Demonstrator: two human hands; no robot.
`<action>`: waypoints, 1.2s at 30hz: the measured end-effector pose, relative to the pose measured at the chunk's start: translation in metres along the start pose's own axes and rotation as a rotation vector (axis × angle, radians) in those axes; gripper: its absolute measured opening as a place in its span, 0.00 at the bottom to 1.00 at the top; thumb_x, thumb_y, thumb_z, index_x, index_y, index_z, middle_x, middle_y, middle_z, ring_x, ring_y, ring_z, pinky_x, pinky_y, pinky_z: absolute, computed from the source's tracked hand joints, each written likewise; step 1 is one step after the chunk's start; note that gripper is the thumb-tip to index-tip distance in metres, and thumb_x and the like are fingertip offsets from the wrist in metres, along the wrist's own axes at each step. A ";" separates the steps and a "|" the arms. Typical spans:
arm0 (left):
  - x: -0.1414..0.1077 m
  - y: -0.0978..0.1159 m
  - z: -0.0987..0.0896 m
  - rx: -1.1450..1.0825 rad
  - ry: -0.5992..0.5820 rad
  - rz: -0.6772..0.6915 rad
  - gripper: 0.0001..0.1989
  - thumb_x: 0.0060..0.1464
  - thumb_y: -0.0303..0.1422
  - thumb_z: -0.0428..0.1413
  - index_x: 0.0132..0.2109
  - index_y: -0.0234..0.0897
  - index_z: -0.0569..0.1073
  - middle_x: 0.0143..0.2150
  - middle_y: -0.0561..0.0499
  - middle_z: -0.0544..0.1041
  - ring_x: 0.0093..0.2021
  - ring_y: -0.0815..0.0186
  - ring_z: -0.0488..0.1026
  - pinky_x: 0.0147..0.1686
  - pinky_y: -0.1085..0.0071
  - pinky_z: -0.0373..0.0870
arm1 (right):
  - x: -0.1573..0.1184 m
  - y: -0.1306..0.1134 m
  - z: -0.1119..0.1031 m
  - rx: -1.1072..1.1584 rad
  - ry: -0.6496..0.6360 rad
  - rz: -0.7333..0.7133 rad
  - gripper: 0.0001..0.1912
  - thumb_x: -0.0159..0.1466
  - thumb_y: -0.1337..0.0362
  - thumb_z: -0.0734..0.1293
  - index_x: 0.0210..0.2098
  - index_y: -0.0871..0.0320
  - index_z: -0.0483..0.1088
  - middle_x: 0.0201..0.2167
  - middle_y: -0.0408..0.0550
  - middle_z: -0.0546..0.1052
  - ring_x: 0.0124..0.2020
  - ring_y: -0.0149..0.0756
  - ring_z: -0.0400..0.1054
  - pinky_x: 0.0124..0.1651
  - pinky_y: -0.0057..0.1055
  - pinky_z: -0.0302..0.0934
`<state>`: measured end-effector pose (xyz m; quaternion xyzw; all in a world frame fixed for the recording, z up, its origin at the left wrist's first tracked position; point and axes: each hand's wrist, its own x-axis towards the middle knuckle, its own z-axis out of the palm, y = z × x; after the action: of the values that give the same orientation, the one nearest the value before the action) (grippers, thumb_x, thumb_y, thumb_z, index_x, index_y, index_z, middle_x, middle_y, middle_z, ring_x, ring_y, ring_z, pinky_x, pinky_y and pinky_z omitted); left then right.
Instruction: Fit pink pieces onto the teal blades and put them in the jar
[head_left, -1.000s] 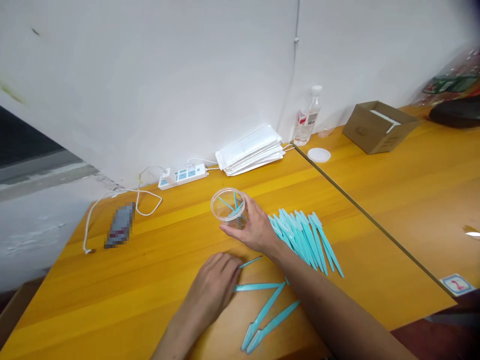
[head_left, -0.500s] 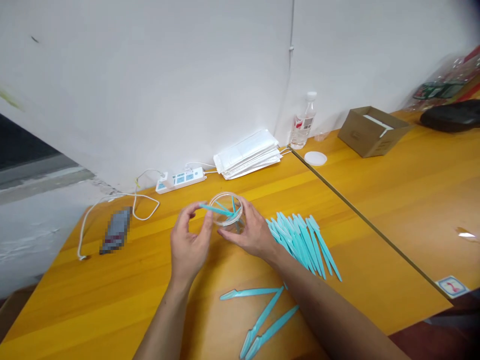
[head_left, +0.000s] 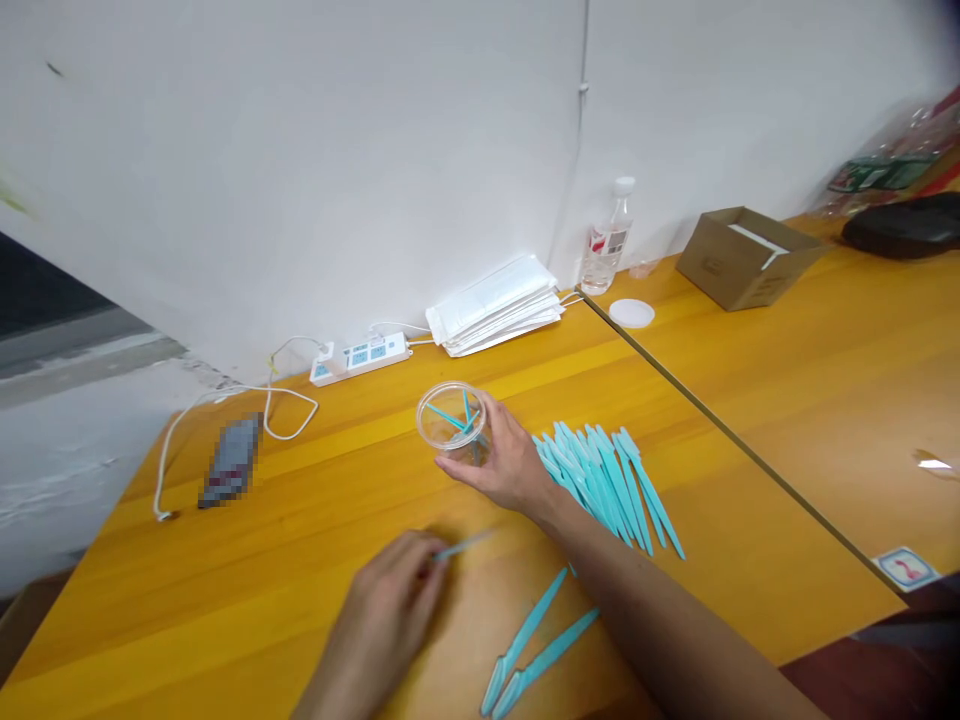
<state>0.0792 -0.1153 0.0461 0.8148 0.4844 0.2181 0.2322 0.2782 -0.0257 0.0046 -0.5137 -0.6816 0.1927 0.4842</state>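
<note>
My right hand (head_left: 504, 458) is wrapped round the right side of a clear plastic jar (head_left: 429, 440), which is uncapped and has several turquoise sticks inside. Lower down, my left hand (head_left: 394, 600) pinches one turquoise eyebrow razor (head_left: 466, 545) by its end, just above the tabletop; motion blurs it. Two more eyebrow razors (head_left: 546, 662) lie near the front, partly beside my right forearm. A heap of eyebrow razors (head_left: 592, 480) rests to the right of the jar, its lower left part hidden by that forearm.
Against the wall are a power strip (head_left: 360, 358) with a white cable, a stack of white packets (head_left: 495, 305) and a water bottle (head_left: 606, 245). A round white lid (head_left: 631, 313) and a cardboard box (head_left: 739, 262) sit at the back right. A pixelated object (head_left: 232, 460) lies left.
My left hand has left the jar's rim, letting its razor drop inside, and moved down toward me. It has picked up the razor that lay across the table. My right hand still holds the jar.
</note>
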 end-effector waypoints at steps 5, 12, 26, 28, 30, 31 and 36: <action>0.047 0.034 -0.047 -0.318 0.818 -0.131 0.14 0.58 0.34 0.61 0.51 0.42 0.71 0.40 0.51 0.79 0.32 0.67 0.76 0.33 0.69 0.75 | 0.000 -0.001 -0.001 0.013 -0.007 0.013 0.44 0.57 0.50 0.74 0.66 0.54 0.54 0.59 0.57 0.70 0.61 0.50 0.65 0.62 0.48 0.62; 0.091 0.021 -0.026 -0.172 0.606 -0.156 0.15 0.59 0.41 0.59 0.50 0.39 0.74 0.32 0.54 0.73 0.29 0.70 0.67 0.31 0.73 0.66 | 0.000 -0.003 -0.002 0.046 -0.012 0.021 0.44 0.57 0.50 0.74 0.66 0.53 0.53 0.60 0.56 0.69 0.61 0.49 0.65 0.63 0.47 0.61; 0.000 0.025 0.056 0.107 -0.161 -0.046 0.06 0.58 0.28 0.56 0.36 0.42 0.76 0.35 0.51 0.78 0.37 0.62 0.76 0.36 0.68 0.71 | 0.000 -0.001 0.000 0.003 -0.001 -0.002 0.45 0.56 0.49 0.75 0.66 0.56 0.53 0.58 0.57 0.70 0.60 0.49 0.65 0.62 0.46 0.61; 0.003 0.021 0.022 -0.004 -0.101 -0.065 0.06 0.61 0.29 0.55 0.36 0.41 0.76 0.35 0.51 0.78 0.36 0.64 0.75 0.37 0.69 0.71 | 0.000 -0.001 0.000 -0.001 -0.005 0.009 0.45 0.57 0.49 0.74 0.66 0.56 0.53 0.58 0.57 0.70 0.60 0.49 0.65 0.62 0.46 0.61; 0.012 0.024 -0.014 -0.179 0.060 -0.069 0.03 0.60 0.30 0.57 0.38 0.42 0.76 0.37 0.52 0.78 0.38 0.66 0.75 0.38 0.71 0.72 | 0.000 -0.001 0.000 -0.003 -0.009 0.022 0.45 0.56 0.49 0.74 0.66 0.56 0.54 0.58 0.56 0.71 0.60 0.49 0.66 0.62 0.46 0.62; 0.021 0.028 -0.028 -0.269 0.241 -0.053 0.02 0.59 0.30 0.60 0.39 0.42 0.77 0.38 0.53 0.78 0.39 0.66 0.75 0.40 0.72 0.72 | 0.000 -0.001 0.000 -0.002 -0.012 0.025 0.45 0.56 0.49 0.74 0.66 0.56 0.54 0.58 0.56 0.71 0.59 0.49 0.66 0.62 0.46 0.62; 0.091 0.032 -0.040 -0.553 1.043 0.041 0.08 0.53 0.34 0.65 0.40 0.40 0.78 0.35 0.54 0.77 0.36 0.69 0.74 0.41 0.71 0.71 | 0.000 -0.002 -0.001 0.021 -0.026 0.038 0.44 0.57 0.50 0.74 0.66 0.55 0.53 0.60 0.56 0.70 0.61 0.48 0.64 0.63 0.45 0.61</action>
<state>0.1178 -0.0407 0.1085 0.5183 0.4438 0.7127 0.1628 0.2779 -0.0267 0.0067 -0.5189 -0.6759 0.2158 0.4768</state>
